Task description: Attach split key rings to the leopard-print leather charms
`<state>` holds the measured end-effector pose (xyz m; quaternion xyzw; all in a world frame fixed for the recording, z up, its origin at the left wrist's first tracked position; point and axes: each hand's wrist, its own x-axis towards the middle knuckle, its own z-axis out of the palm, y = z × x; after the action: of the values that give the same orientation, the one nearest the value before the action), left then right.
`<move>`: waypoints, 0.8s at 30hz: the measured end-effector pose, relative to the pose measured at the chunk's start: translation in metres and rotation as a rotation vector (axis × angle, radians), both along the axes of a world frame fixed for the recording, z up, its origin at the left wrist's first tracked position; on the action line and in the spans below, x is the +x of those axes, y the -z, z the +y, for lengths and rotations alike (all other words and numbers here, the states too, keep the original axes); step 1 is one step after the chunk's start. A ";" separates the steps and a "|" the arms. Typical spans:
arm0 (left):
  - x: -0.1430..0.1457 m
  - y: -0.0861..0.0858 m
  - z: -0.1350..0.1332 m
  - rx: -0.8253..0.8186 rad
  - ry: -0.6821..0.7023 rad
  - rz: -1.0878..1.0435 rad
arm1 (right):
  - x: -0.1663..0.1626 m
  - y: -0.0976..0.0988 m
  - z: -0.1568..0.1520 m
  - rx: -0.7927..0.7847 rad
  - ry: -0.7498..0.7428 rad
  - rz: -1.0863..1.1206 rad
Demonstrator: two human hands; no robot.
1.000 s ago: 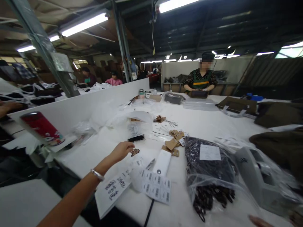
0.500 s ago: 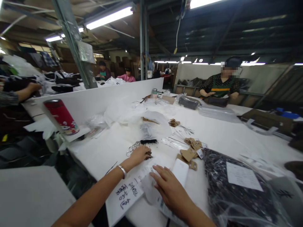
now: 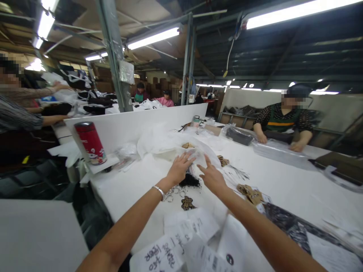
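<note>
My left hand (image 3: 180,169), a silver bangle on its wrist, reaches forward with fingers stretched over the near edge of a clear plastic bag (image 3: 159,145). Just to its right is my right hand (image 3: 213,178), fingers apart, the index and thumb pointing at the same bag. Whether either hand presses on the plastic I cannot tell. Between and below them lies a heap of small black pieces (image 3: 190,180). Silver rings (image 3: 176,192) and a leopard-print piece (image 3: 187,203) rest on the white table (image 3: 153,211) nearer to me.
White packets with labels and handwriting (image 3: 159,254) lie in front. Brown card tags (image 3: 251,194) and a dark plastic-wrapped bundle (image 3: 287,223) are on the right. A red flask (image 3: 92,143) stands left beside a low white partition (image 3: 141,121). A co-worker (image 3: 283,117) handles plastic across the table.
Both hands have moved forward to the plastic bag. My left hand has left the leopard-print piece, and my right hand has left the white packets. The view has shifted.
</note>
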<state>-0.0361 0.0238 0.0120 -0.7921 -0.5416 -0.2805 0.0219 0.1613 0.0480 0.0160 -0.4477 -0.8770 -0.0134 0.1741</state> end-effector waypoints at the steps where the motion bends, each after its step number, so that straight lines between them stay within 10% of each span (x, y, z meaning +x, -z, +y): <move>1: 0.004 -0.001 0.004 0.008 0.033 -0.004 | -0.001 -0.003 0.013 -0.001 0.037 -0.003; 6: 0.004 0.013 0.006 -0.036 0.148 -0.045 | 0.014 -0.023 0.078 0.000 0.203 0.077; 11: -0.043 0.047 0.015 -0.117 -0.062 -0.085 | 0.048 -0.049 0.119 0.059 0.300 0.120; 18: -0.116 0.055 0.073 -0.262 -0.412 -0.060 | 0.078 -0.060 0.130 0.090 0.253 0.095; 24: -0.117 0.050 0.091 -0.223 -0.489 -0.125 | 0.089 -0.061 0.117 0.065 0.102 -0.010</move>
<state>-0.1535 0.1146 -0.0378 -0.6165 -0.7446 -0.2540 -0.0316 0.2498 0.1645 0.0767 -0.4859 -0.8530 -0.0531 0.1830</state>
